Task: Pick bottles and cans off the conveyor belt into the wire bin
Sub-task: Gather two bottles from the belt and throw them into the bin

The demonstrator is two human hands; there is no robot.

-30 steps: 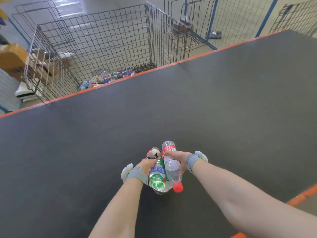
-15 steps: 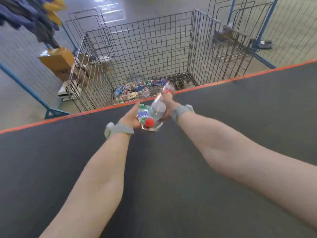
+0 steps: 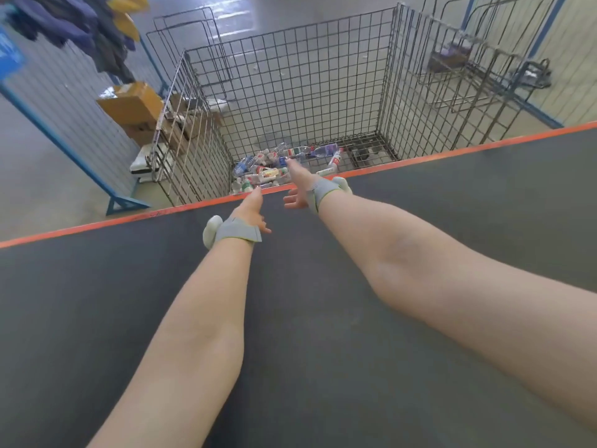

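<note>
Both arms stretch across the dark conveyor belt (image 3: 323,318) toward its far orange edge. My left hand (image 3: 252,205) is open, fingers pointing over the edge, holding nothing. My right hand (image 3: 298,185) is also open and empty, reaching out past the edge above the wire bin (image 3: 290,92). A heap of plastic bottles and cans (image 3: 274,169) lies on the bin's floor just beyond my fingertips. Each wrist wears a grey band with a white sensor.
Cardboard boxes (image 3: 135,105) stand left of the bin behind a blue-framed mesh fence (image 3: 64,147). More wire cages (image 3: 478,59) stand at the back right. Dark clothing (image 3: 80,24) hangs at the top left.
My hands carried two bottles and a can from the near part of the belt to its far edge and let them go; both hands are now empty over the bin.
</note>
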